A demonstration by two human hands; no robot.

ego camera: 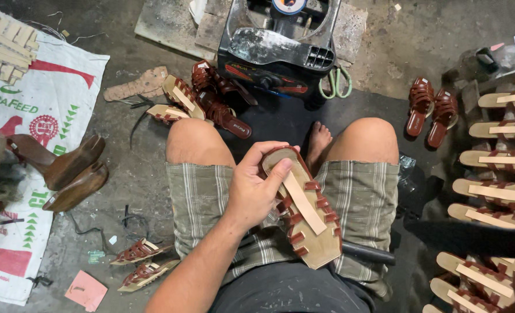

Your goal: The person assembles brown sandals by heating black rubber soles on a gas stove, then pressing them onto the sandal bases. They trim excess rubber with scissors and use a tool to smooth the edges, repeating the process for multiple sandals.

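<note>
My left hand (pixel 256 188) grips a tan sandal sole (pixel 304 208) held bottom-up over my lap. The thumb presses its toe end and the fingers curl over the upper edge. Red-brown leather strap ends are folded over both sides of the sole, and a pale strip runs down its middle. My right hand does not show in the frame. My bare knees and checked shorts (pixel 356 191) lie under the sandal.
A black machine (pixel 275 52) stands ahead, with green-handled scissors (pixel 337 82) beside it. Finished red-brown sandals (pixel 211 95) lie left of it. Rows of upturned soles (pixel 501 156) fill the right. Wooden lasts (pixel 72 171) rest on a printed sack (pixel 48 98). A black rod (pixel 368 254) lies by my thigh.
</note>
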